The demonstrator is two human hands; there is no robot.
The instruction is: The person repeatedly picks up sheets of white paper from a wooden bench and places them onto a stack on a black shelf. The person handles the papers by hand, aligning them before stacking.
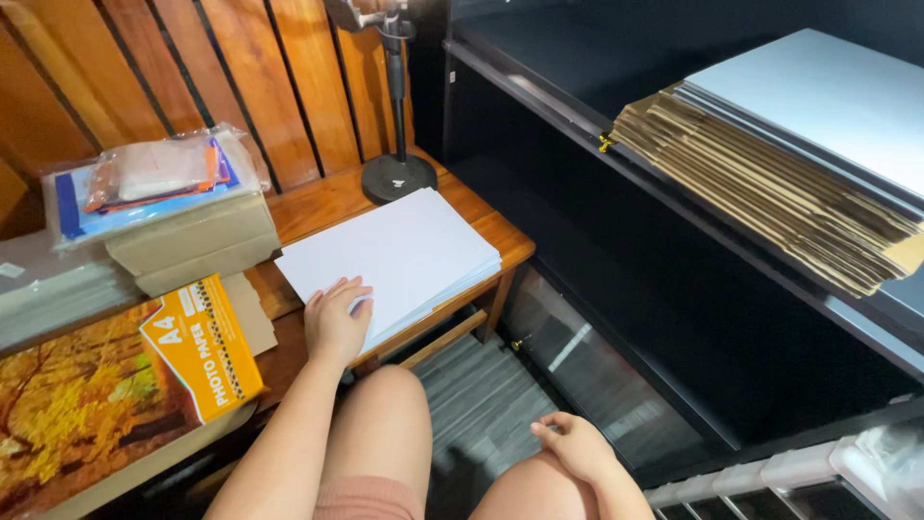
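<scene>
Resting our left hand (pixel 337 318) flat, fingers spread, on the white paper stack (pixel 395 255) atop the small wooden table (pixel 322 207); right hand (pixel 575 445) loose on our knee, holding nothing. Step judged: steadying sheets; lifting one needs a fingertip pinch at the edge.

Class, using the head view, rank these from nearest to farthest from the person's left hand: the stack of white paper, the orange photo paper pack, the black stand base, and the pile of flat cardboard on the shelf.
1. Stack of white paper: under the left hand, touching.
2. Orange photo paper pack: just left.
3. Black stand base: behind, on the table's far edge.
4. Pile of flat cardboard: far right, on the dark shelf.
</scene>
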